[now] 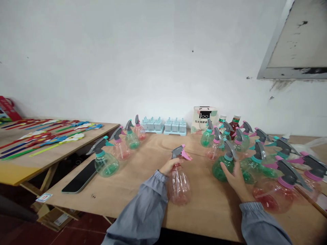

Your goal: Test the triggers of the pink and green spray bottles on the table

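Note:
A clear pink spray bottle (180,187) with a grey head and pink trigger stands in front of me. My left hand (169,165) is closed round its neck, just under the trigger. To the right, my right hand (235,177) is at a green spray bottle (220,169), with the thumb on the near side and the fingers along its right side below the grey head. Part of the fingers is hidden. Beside that hand stand another green spray bottle (247,166) and a large pink spray bottle (272,195), with several more behind.
On the left stand several spray bottles (106,165) beside a black phone (79,177). Pale blue ice-pop moulds (175,127) and a printed paper bag (196,126) are along the wall. Another table (22,172) at far left holds colourful long-handled items (51,136).

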Motion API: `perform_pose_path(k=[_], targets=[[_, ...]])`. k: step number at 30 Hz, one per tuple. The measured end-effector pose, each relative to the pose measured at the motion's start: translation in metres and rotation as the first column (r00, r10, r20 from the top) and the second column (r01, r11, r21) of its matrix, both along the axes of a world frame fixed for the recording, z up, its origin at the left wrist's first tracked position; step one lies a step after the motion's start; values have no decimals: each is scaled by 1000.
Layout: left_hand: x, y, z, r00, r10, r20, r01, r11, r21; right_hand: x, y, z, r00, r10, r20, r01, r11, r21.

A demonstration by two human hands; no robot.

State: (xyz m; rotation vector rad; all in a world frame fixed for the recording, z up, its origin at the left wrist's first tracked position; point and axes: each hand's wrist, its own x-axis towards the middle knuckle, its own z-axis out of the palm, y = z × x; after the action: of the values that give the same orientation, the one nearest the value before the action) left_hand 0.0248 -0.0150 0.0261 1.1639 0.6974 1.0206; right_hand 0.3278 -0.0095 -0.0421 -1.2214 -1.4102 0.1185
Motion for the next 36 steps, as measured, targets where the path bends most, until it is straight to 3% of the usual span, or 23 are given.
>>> perform_pose_path(k=[4, 8, 11, 14, 17, 19, 21, 26, 31, 36], targets=[[4, 2, -3, 999, 42, -8, -42, 999, 25, -2, -2, 2, 1000, 5, -12, -5, 1000, -19], [5, 4, -11, 965, 262, -3, -261, 960, 105, -1, -1, 2, 1000, 13, -17, -14, 1000, -27], [-4, 8, -9, 894, 445, -54, -414, 865, 284, 0, -1, 0, 1000, 0, -21, -1, 999, -46], [-26, 22, 2, 796, 597, -106, -497, 742, 451, 0, -2, 0, 1000, 8, -6, -9, 999, -40], [-59, 56, 21, 645, 746, -164, -587, 621, 519, -1, -4, 2, 1000, 11, 21, -11, 1000, -15], [-82, 84, 34, 554, 808, -200, -639, 567, 520, -2, -5, 3, 999, 9, 36, -9, 1000, -1], [-103, 112, 46, 516, 831, -208, -658, 540, 525, -2, -5, 4, 999, 11, 48, -11, 1000, 5], [-137, 156, 51, 477, 840, -258, -643, 534, 549, 0, -2, 1, 998, -5, 64, 4, 1000, 11], [-151, 177, 33, 470, 820, -328, -602, 569, 560, 1, -2, -3, 997, -8, 75, 8, 1000, 2], [-163, 180, 13, 458, 798, -392, -530, 599, 601, -2, -3, -1, 997, 1, 78, -1, 1000, 1]])
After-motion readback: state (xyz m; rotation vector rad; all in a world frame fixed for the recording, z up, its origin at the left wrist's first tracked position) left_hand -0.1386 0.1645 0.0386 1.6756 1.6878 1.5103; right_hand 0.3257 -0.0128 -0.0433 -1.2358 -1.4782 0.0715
